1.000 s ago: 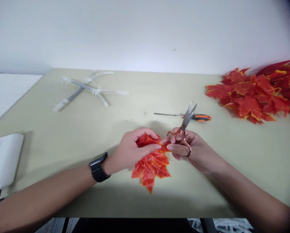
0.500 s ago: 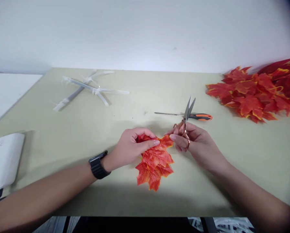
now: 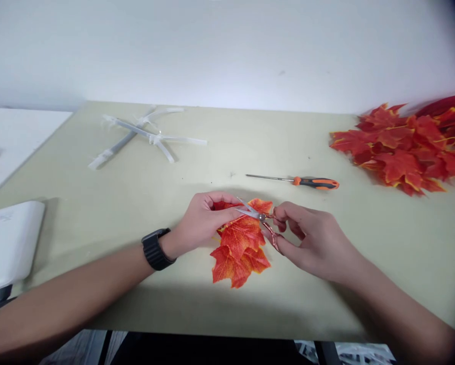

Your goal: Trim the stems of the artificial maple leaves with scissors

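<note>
Several orange-red artificial maple leaves (image 3: 242,238) hang from my left hand (image 3: 208,218), pinched near their top between thumb and fingers. My right hand (image 3: 311,233) has its thumb and fingers in the copper-coloured handles of a pair of scissors (image 3: 263,218). The scissor blades are parted and point left, across the upper leaves and close to my left thumb. Just what lies between the blades is hard to make out. Behind my hands a screwdriver (image 3: 314,183) with an orange and black handle lies on the table.
A large pile of red maple leaves (image 3: 406,147) rests at the back right. Translucent branching rods (image 3: 136,132) lie at the back left of the table (image 3: 197,309). At the left stands a white box-shaped device (image 3: 14,243) with a cable. A pale wall (image 3: 219,56) rises behind.
The scissors have swung down from pointing upward to pointing left over the leaves. My right hand has changed its hold to the handles. My left hand still pinches the leaves.
</note>
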A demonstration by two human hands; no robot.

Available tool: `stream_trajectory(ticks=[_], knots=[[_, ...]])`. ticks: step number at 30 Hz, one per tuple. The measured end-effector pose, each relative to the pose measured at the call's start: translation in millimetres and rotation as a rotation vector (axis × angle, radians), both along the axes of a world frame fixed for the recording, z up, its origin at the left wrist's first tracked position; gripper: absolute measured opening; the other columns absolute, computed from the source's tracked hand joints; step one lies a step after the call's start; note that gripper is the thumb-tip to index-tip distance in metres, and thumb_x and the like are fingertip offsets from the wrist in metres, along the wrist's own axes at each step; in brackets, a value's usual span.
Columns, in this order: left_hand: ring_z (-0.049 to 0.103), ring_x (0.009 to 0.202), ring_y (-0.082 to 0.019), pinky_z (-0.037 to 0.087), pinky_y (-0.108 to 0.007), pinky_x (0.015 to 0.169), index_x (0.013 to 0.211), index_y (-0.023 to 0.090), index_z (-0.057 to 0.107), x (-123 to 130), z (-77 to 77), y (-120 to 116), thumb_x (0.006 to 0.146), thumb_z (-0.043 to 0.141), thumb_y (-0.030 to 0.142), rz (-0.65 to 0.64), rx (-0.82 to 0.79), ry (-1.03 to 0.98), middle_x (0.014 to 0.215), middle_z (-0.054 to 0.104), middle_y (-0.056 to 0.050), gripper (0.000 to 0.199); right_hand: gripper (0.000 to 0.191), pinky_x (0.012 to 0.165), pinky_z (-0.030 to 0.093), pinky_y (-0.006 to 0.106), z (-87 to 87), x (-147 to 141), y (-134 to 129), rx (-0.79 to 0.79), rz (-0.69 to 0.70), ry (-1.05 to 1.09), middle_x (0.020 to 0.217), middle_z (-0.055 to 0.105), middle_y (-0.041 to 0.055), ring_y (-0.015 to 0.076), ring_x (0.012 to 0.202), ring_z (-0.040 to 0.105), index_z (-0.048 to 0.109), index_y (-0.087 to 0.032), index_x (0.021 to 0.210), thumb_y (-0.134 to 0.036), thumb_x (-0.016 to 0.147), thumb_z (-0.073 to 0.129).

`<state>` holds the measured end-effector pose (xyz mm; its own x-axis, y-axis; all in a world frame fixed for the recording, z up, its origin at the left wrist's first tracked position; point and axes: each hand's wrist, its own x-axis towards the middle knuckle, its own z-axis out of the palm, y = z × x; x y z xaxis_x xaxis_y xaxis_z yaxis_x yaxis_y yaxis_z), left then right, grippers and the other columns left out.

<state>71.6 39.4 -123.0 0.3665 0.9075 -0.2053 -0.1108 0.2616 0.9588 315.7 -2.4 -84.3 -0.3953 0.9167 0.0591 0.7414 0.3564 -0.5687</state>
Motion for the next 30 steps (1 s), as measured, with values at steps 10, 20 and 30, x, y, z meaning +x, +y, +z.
stream_trajectory(ticks=[10,20,30], knots=[[0.073,0.077,-0.015,0.06,-0.023,0.067,0.089,0.018,0.079,-1.0,2.5,-0.1,0.082,0.085,0.035,-0.029,-0.012,-0.027,0.093,0.079,-0.006,0.019,0.018,0.054,0.036,0.029,-0.1,0.7,6.6,0.03,-0.021,-0.086,0.07,0.056,-0.0025,0.0131,0.055,0.049,0.047,-0.024,0.086,-0.032,0.089,0.063],[0.072,0.072,-0.015,0.058,-0.023,0.062,0.087,0.018,0.078,-1.1,3.9,-2.0,0.083,0.083,0.03,-0.046,0.054,0.044,0.087,0.078,-0.006,0.013,0.017,0.054,0.035,0.03,-1.9,-1.2,8.7,-0.037,-0.03,-0.128,0.078,0.06,-0.0012,0.0139,0.058,0.052,0.048,-0.024,0.089,-0.031,0.084,0.062],[0.073,0.074,-0.016,0.058,-0.022,0.061,0.09,0.019,0.081,-0.6,3.8,-2.3,0.082,0.085,0.033,-0.074,0.049,0.06,0.089,0.079,-0.006,0.017,0.017,0.056,0.036,0.031,-4.2,-2.8,8.2,-0.057,-0.032,-0.156,0.081,0.062,-0.0004,0.0155,0.061,0.053,0.049,-0.023,0.09,-0.032,0.081,0.06]])
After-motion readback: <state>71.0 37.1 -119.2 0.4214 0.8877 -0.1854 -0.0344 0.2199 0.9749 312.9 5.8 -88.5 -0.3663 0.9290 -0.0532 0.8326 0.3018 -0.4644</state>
